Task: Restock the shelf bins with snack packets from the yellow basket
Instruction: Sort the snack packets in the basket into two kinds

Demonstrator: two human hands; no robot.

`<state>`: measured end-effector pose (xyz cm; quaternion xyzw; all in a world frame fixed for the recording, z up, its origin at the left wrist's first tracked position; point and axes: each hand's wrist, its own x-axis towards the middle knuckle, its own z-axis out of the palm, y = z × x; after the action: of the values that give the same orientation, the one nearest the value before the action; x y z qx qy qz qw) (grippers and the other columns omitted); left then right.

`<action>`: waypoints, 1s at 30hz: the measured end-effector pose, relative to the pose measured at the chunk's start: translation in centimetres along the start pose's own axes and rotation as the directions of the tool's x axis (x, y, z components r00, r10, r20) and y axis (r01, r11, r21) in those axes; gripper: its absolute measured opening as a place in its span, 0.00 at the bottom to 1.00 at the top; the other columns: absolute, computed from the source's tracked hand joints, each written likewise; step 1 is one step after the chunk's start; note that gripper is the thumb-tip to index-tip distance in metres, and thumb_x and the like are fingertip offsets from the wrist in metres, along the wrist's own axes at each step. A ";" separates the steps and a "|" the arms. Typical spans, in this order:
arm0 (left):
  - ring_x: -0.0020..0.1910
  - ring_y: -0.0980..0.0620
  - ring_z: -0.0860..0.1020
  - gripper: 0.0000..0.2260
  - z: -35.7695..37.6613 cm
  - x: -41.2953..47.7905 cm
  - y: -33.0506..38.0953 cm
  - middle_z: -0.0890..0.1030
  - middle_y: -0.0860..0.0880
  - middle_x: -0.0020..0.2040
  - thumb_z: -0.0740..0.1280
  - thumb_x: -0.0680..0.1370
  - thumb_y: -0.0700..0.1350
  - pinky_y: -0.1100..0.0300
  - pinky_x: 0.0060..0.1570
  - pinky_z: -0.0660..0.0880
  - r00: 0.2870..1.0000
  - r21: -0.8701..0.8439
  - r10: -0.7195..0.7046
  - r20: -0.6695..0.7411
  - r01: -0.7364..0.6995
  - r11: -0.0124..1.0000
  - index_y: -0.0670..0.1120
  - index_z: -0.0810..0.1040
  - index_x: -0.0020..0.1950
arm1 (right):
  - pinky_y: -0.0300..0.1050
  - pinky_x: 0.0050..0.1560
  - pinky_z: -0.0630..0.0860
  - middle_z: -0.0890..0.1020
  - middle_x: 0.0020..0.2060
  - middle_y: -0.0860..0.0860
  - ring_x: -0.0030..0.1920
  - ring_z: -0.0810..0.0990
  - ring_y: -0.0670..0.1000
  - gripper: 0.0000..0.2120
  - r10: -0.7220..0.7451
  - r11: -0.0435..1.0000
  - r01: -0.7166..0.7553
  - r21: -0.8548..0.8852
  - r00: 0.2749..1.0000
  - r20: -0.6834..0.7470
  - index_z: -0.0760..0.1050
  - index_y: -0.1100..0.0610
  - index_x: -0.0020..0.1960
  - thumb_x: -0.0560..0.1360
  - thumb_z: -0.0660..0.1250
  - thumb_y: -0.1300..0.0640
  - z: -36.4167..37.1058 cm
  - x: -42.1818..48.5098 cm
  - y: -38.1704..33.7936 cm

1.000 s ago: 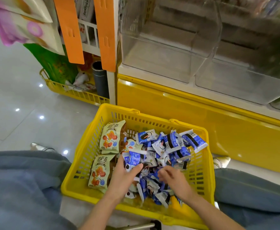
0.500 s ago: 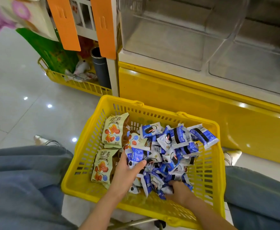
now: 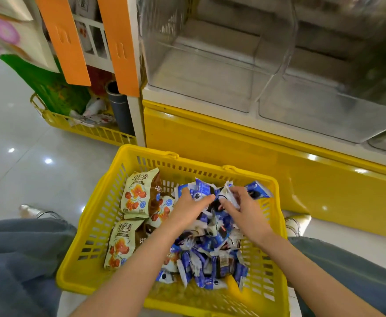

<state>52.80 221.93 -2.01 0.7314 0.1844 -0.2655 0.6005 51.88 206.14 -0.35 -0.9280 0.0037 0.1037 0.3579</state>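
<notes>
A yellow basket is set on the floor, close before the yellow base panel of the shelf, and both hands are reached into its far half. The left hand is curled over a bunch of blue packets, and the right hand is closed round more of the same bunch, so that the fingertips are nearly met. The gripped packets are gathered at 12 o'clock of the hands, near the basket's far wall. The rest of the heap is spread at 6 o'clock, beneath the wrists. Cream packets are laid at 9 o'clock of the left hand, by the left wall. Clear shelf bins are seen at 12 o'clock, above the basket.
</notes>
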 end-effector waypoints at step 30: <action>0.70 0.46 0.65 0.26 -4.6 0.0 -15.0 0.65 0.45 0.73 0.60 0.78 0.58 0.52 0.69 0.62 0.803 0.843 -0.404 0.438 -0.210 0.495 0.48 0.63 0.73 | 0.48 0.58 0.70 0.67 0.68 0.56 0.64 0.72 0.56 0.20 0.311 0.899 -0.052 -0.435 0.775 0.550 0.62 0.58 0.70 0.81 0.57 0.51 11.3 -5.2 4.0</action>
<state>44.79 229.56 -13.07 0.7975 -0.1246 -0.5678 0.1613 44.28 210.33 -10.13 -0.8927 -0.0408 0.4288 0.1327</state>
